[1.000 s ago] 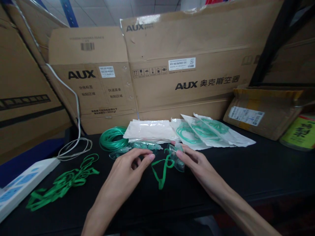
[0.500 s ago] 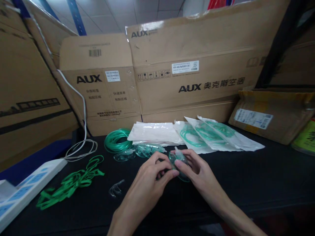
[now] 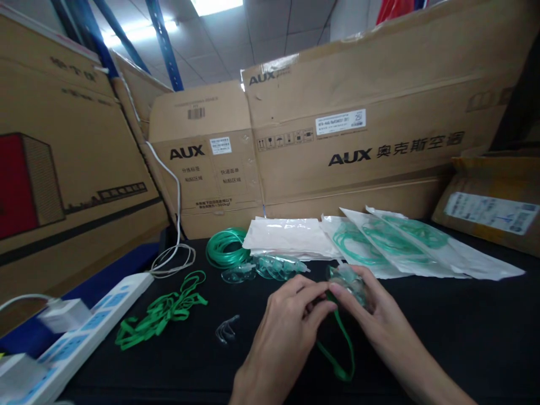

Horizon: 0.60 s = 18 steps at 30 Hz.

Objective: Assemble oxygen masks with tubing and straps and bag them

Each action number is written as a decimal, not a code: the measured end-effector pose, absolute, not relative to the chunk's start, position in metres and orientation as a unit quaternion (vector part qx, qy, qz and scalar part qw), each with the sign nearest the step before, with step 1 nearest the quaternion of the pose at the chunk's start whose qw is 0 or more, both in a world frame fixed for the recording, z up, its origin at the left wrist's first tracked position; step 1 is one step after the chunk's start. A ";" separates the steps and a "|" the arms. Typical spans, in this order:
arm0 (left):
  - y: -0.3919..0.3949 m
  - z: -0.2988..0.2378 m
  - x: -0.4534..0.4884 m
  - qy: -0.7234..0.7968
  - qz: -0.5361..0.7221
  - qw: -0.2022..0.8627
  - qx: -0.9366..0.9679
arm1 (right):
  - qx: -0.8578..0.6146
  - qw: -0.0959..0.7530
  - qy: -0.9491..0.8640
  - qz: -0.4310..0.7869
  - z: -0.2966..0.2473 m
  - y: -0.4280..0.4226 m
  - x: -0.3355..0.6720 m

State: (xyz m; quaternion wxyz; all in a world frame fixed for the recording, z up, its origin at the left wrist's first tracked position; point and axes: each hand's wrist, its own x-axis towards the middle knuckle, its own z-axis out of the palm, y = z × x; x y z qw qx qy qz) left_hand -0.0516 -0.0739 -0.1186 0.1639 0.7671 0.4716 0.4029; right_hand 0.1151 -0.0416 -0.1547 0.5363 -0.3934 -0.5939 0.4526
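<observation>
The right hand (image 3: 379, 315) gripped a mask (image 3: 356, 288); the left hand (image 3: 289, 320) pinched a strap (image 3: 347, 339) dangling between them, which a loose pinch might have dropped.

Your left hand (image 3: 291, 318) hides most of its own curled fingers, so how it grips the green strap (image 3: 349, 346) is unclear. Your right hand (image 3: 375, 306) covers part of the clear mask (image 3: 346, 275), and where strap and mask meet is lost among your fingers. Both your forearms run off the bottom edge. The clear bits (image 3: 228, 330) on the table are too small for you to identify. The power strip (image 3: 101, 323) is cut off at lower left, the parcel (image 3: 485, 191) at right; its label's fine print is unreadable.
</observation>
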 end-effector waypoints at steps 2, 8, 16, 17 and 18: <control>-0.075 -0.110 -0.070 0.498 0.412 0.123 0.753 | -0.419 0.547 -0.568 0.451 -0.151 -0.037 0.122; -0.045 -0.076 -0.167 0.719 0.215 -0.081 0.656 | -0.444 0.577 -0.506 0.462 -0.141 -0.026 0.140; 0.026 -0.079 -0.206 0.719 0.049 -0.024 0.693 | -0.428 0.574 -0.531 0.453 -0.144 -0.024 0.136; 0.030 -0.081 -0.204 0.716 0.035 -0.019 0.697 | -0.427 0.573 -0.536 0.449 -0.145 -0.024 0.135; 0.034 -0.082 -0.203 0.713 0.024 -0.016 0.700 | -0.427 0.571 -0.539 0.448 -0.145 -0.024 0.135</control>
